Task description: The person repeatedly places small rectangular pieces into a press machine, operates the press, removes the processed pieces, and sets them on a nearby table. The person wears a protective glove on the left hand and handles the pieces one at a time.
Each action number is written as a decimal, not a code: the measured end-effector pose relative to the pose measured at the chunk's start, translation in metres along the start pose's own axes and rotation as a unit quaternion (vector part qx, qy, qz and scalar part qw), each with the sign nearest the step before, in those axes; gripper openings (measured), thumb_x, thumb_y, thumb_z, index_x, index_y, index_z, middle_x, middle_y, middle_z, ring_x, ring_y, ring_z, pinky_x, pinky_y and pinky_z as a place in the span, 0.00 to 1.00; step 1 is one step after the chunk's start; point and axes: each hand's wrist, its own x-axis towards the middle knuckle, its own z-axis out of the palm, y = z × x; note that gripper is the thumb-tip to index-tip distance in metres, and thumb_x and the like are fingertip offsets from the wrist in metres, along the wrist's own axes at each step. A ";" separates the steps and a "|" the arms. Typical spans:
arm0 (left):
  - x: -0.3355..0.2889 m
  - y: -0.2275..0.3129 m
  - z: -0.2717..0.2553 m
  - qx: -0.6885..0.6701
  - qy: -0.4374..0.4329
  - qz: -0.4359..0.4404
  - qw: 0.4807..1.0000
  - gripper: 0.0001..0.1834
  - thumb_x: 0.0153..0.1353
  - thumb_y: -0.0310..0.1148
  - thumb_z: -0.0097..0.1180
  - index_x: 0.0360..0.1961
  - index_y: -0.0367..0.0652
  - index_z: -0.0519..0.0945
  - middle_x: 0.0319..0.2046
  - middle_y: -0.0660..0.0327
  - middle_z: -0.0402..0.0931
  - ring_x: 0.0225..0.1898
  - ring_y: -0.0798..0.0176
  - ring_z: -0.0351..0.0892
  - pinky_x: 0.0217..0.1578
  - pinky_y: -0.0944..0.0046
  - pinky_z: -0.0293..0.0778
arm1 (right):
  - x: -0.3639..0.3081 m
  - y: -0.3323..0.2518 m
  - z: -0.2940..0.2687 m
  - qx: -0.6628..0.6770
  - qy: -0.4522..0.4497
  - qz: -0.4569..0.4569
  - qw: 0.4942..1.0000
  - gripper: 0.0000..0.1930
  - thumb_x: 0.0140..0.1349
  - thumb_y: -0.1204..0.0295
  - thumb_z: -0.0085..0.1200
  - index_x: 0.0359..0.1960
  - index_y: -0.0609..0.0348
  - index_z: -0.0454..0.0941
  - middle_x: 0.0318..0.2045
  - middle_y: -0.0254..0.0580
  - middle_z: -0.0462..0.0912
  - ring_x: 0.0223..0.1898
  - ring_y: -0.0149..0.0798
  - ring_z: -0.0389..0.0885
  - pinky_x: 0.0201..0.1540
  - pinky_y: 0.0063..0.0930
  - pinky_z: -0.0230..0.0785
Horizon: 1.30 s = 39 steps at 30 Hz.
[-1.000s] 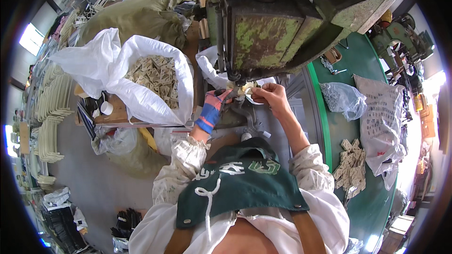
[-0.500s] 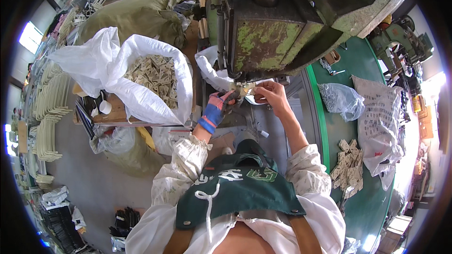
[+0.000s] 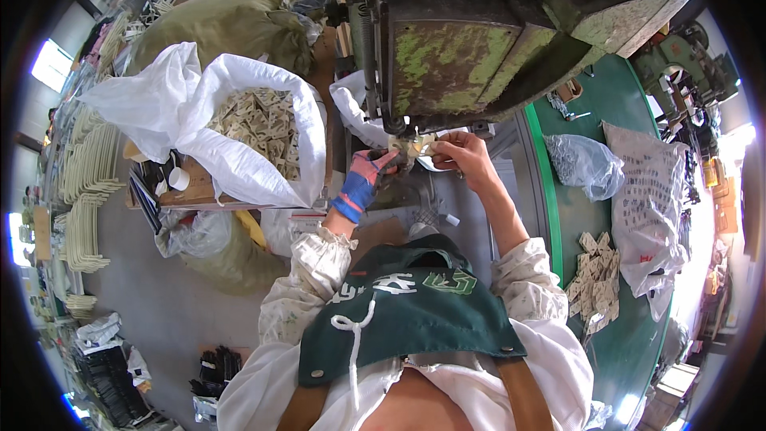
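Both hands meet under the head of a worn green press (image 3: 451,64). My right hand (image 3: 465,160) is bare and pinches the right side of a small cream plate (image 3: 416,146) at the press's tooling. On the plate's left is my left hand (image 3: 369,179), in a pink and blue glove with dark fingers. Its fingers are bent close to the plate's edge; whether they grip it is hidden. An open white sack (image 3: 307,132), full of similar cream plates (image 3: 259,132), stands to the left. Another pile of cream plates (image 3: 594,283) lies on the green table at right.
The green table (image 3: 558,215) runs along my right, with a clear bag of small parts (image 3: 586,166) and a printed woven sack (image 3: 646,199) on it. A white cup (image 3: 179,179) sits beside the open sack. Bulky olive sacks (image 3: 223,32) stand behind it.
The view has shifted slightly. Both hands stay at the plate under the press, with the right fingers a little more curled around its edge.
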 end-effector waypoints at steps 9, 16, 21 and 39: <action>0.019 0.025 -0.002 -0.240 0.060 -0.292 0.924 0.09 0.60 0.30 0.53 0.39 0.40 0.81 0.31 0.60 0.78 0.30 0.67 0.79 0.33 0.70 0.76 | 0.006 0.002 -0.004 -0.009 -0.018 -0.011 1.000 0.11 0.53 0.72 0.61 0.32 0.70 0.77 0.24 0.41 0.81 0.24 0.31 0.80 0.28 0.21 0.76; -0.025 0.066 -0.028 -0.280 0.210 -0.261 0.899 0.12 0.55 0.36 0.54 0.37 0.42 0.82 0.22 0.68 0.74 0.20 0.72 0.68 0.21 0.75 0.63 | -0.070 0.028 -0.040 0.067 0.058 0.001 0.996 0.21 0.58 0.65 0.58 0.48 0.66 0.70 0.33 0.47 0.81 0.33 0.36 0.82 0.34 0.26 0.77; -0.051 0.023 -0.106 -0.607 0.059 -0.078 0.788 0.18 0.66 0.32 0.41 0.53 0.35 0.69 0.28 0.57 0.74 0.17 0.64 0.72 0.15 0.68 0.67 | -0.098 0.094 -0.093 0.034 0.149 0.041 0.987 0.22 0.54 0.67 0.63 0.46 0.68 0.71 0.31 0.45 0.81 0.31 0.37 0.82 0.32 0.30 0.78; -0.027 0.063 0.043 -0.272 0.093 -0.210 0.934 0.17 0.64 0.38 0.48 0.41 0.32 0.79 0.23 0.65 0.76 0.19 0.77 0.70 0.17 0.77 0.59 | -0.177 0.134 -0.409 -0.739 0.345 0.027 0.578 0.14 0.42 0.68 0.62 0.33 0.55 0.78 0.35 0.43 0.79 0.44 0.45 0.74 0.43 0.39 0.68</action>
